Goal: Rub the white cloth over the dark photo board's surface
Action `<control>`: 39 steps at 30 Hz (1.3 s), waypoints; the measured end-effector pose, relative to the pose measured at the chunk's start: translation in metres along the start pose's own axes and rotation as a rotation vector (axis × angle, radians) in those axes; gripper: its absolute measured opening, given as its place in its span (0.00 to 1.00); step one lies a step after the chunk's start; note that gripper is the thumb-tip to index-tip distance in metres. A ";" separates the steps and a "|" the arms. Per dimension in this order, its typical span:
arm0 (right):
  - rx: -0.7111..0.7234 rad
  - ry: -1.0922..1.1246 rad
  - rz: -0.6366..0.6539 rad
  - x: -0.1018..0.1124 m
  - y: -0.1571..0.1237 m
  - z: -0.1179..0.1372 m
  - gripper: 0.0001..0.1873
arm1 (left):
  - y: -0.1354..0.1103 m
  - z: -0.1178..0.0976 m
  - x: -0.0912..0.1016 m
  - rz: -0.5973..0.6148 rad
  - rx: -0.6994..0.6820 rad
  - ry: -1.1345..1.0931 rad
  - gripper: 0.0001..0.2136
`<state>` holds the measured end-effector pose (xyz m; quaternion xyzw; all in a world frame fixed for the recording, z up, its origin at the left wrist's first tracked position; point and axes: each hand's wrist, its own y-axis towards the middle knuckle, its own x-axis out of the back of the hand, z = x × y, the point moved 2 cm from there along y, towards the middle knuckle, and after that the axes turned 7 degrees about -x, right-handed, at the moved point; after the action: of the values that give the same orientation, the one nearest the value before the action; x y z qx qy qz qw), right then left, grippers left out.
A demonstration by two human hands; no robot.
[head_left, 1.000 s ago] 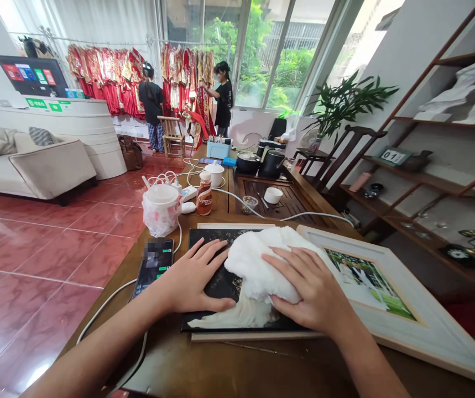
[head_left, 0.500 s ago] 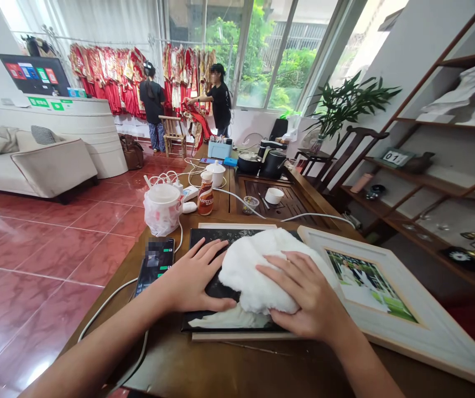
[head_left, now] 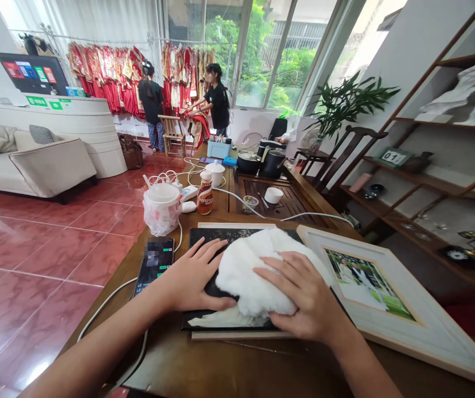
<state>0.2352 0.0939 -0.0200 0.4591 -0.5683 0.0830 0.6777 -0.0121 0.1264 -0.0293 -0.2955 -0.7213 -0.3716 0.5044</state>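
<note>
A dark-printed picture panel (head_left: 237,236) lies on the wooden table in front of me, with a pale figure printed near its lower edge. My left hand (head_left: 191,276) rests flat on its left side, fingers spread and holding nothing. On the panel's middle and right sits a large wad of white cotton (head_left: 257,265), soft and fluffy. My right hand (head_left: 303,296) grips the wad from its right side, fingers over the top and thumb along the lower edge. Much of the panel is hidden under the wad and hands.
A framed wedding photo (head_left: 370,284) lies at the right. On the left are a phone (head_left: 154,265) and a plastic-wrapped tub (head_left: 161,207). Behind stand a brown bottle (head_left: 204,193), a white cup (head_left: 273,195) and cables. Two people stand by a rack of red garments (head_left: 110,77).
My right hand and the cotton have slid slightly left, baring a dark edge at the panel's right. My left hand stays in place. A person at the back has shifted the red garment.
</note>
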 end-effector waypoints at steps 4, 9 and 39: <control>0.055 0.047 0.004 -0.002 0.003 0.011 0.32 | 0.000 0.001 -0.001 0.019 -0.021 0.004 0.39; -0.037 -0.014 -0.009 0.002 -0.002 -0.007 0.30 | -0.001 -0.001 0.001 -0.005 0.007 -0.003 0.41; -0.074 -0.020 0.025 0.002 -0.003 -0.006 0.34 | -0.002 0.001 0.000 -0.034 -0.012 -0.019 0.40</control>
<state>0.2415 0.0957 -0.0196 0.4275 -0.5835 0.0655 0.6874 -0.0137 0.1259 -0.0301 -0.2899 -0.7288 -0.3815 0.4892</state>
